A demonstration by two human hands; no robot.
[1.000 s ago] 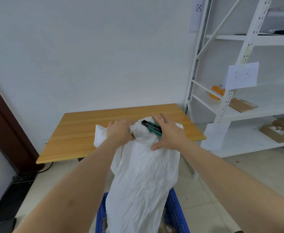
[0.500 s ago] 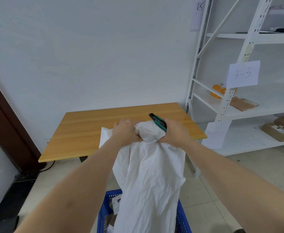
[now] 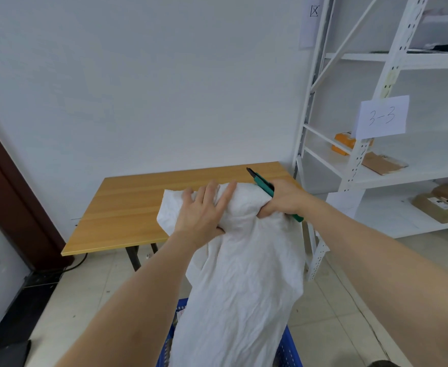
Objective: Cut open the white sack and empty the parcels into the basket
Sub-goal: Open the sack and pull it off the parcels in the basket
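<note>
The crumpled white sack (image 3: 244,282) hangs from both hands above the blue basket (image 3: 287,350), covering most of it. My right hand (image 3: 283,200) is clenched on the sack's bunched upper end and also holds a green and black utility knife (image 3: 262,185), whose tip points up and to the left. My left hand (image 3: 203,210) lies on the sack's top left with its fingers spread over the cloth and its thumb underneath. A bit of a parcel (image 3: 179,315) shows at the basket's left rim; the rest of the inside is hidden.
A wooden table (image 3: 127,207) stands just beyond the sack, against the white wall. White metal shelving (image 3: 360,154) with brown parcels and a paper label reading 3-3 fills the right. A dark door frame (image 3: 3,197) and cables are at the left.
Both hands have lifted the sack higher. My left hand has loosened from a fist to spread fingers on the cloth. The right hand has closed tighter around the sack's end.
</note>
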